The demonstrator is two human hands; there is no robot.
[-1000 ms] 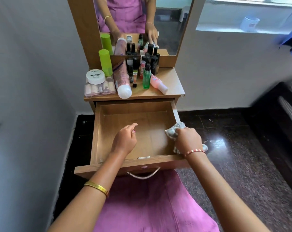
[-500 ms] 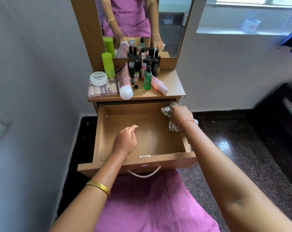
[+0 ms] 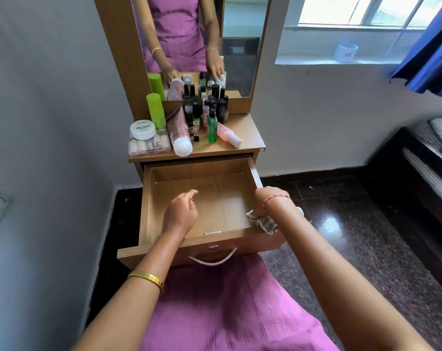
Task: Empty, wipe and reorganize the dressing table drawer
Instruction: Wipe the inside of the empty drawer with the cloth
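The person wears a pink-purple dress (image 3: pixel 227 307) with fine vertical ribbing and bare arms. A gold bangle (image 3: pixel 146 279) with small engraved marks circles the left wrist; a thin red and white beaded bracelet (image 3: pixel 275 198) circles the right.

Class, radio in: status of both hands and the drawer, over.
Left hand hangs loosely curled inside the drawer, holding nothing. Right hand has its grip on the cloth at the drawer's right wall. Drawer open, emptied; nothing in the way.

My right grip (image 3: pixel 264 202) bunches a cloth (image 3: pixel 266 222) against the open drawer (image 3: pixel 202 239) wall at four o'clock. My left grip (image 3: pixel 180 214) hovers loosely curled over the drawer floor. Bottles (image 3: pixel 212 125) crowd the table (image 3: pixel 247 138) at twelve.
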